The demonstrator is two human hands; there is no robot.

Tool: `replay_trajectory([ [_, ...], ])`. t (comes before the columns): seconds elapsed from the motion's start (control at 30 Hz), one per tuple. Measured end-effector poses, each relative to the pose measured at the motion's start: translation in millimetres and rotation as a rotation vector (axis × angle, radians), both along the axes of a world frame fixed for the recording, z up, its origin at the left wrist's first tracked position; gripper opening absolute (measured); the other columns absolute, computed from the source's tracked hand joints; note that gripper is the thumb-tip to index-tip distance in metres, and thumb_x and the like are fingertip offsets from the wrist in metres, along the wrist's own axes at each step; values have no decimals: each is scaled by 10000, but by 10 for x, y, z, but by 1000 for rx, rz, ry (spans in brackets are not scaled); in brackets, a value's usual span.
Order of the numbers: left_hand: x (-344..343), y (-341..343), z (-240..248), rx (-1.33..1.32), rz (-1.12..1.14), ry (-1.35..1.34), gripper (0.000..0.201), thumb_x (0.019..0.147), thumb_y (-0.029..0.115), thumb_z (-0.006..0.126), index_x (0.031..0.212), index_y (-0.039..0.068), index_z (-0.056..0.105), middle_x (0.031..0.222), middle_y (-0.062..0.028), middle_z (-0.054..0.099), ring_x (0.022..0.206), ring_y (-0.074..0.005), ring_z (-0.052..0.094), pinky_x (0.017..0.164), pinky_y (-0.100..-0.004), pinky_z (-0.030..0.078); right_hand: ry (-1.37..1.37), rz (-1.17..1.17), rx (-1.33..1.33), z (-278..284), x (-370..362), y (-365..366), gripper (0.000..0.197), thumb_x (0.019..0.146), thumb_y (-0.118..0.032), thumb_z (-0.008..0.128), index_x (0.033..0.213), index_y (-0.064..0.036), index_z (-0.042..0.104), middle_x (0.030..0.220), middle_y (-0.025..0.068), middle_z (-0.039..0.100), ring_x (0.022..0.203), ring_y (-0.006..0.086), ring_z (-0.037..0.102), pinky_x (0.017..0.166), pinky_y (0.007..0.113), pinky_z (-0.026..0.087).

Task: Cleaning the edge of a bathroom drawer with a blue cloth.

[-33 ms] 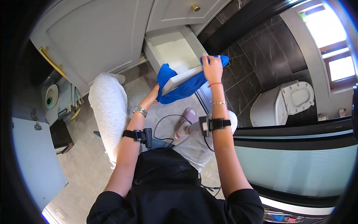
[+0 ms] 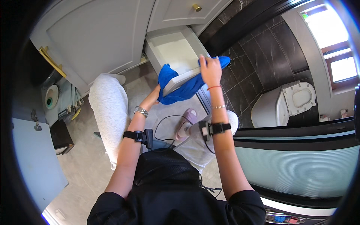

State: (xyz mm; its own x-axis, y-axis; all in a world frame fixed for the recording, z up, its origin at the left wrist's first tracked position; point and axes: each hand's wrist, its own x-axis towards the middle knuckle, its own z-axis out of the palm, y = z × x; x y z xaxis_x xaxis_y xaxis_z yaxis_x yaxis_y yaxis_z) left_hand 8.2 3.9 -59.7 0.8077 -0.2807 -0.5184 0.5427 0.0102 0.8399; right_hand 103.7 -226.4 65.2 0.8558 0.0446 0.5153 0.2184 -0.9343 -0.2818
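A white drawer (image 2: 176, 45) is pulled out, and its inside shows bare. Over its front panel a blue cloth (image 2: 183, 92) is draped, with folds at both ends and most of it on the outer face. My left hand (image 2: 154, 95) holds the cloth at the left end of the panel, its fingers mostly hidden behind the fabric. At the right end my right hand (image 2: 211, 71) presses the cloth over the panel's top edge, with bent fingers reaching toward the inside.
Above is another drawer with a gold knob (image 2: 197, 7). A large cabinet door with a gold handle (image 2: 52, 62) stands on the left. To the right are dark tiles, a white toilet (image 2: 275, 105) and a ribbed pale-blue panel (image 2: 296, 170). A cable (image 2: 165, 118) hangs near my foot.
My right hand has slid slightly left along the panel's top edge, and the cloth's right end shows more. My left hand stays in place.
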Motion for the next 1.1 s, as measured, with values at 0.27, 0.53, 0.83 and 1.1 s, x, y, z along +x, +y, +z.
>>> replay_trajectory([
  [0.27, 172, -23, -514, 156, 43, -211, 732, 985, 545, 174, 1384, -27, 396, 1394, -232, 451, 1325, -336, 399, 1091, -363, 299, -96, 296, 92, 22, -803, 1117, 253, 825, -281, 642, 756, -41, 601, 694, 178, 585, 763, 360, 577, 723, 426, 447],
  [0.53, 130, -116, -434, 309, 119, -399, 727, 992, 523, 195, 1303, -69, 478, 1332, -300, 479, 1287, -390, 429, 1079, -371, 311, -153, 368, 16, -64, -257, 263, 243, 817, -250, 626, 906, -29, 577, 796, 182, 601, 818, 364, 580, 752, 429, 439],
  [0.83, 82, -114, -186, 251, 127, -199, 761, 981, 563, 205, 1307, -70, 474, 1319, -290, 500, 1284, -377, 442, 1070, -350, 318, -112, 220, 128, -91, 272, -353, 281, 896, -292, 548, 875, -16, 599, 943, 202, 622, 947, 373, 561, 1006, 430, 376],
  [1.1, 211, -120, -600, 338, 140, -280, 683, 994, 483, 194, 1328, -58, 443, 1329, -308, 471, 1271, -420, 426, 1062, -401, 329, -218, 48, 110, -218, -150, 271, 258, 878, -263, 591, 867, -6, 576, 892, 195, 579, 933, 372, 536, 971, 469, 371],
])
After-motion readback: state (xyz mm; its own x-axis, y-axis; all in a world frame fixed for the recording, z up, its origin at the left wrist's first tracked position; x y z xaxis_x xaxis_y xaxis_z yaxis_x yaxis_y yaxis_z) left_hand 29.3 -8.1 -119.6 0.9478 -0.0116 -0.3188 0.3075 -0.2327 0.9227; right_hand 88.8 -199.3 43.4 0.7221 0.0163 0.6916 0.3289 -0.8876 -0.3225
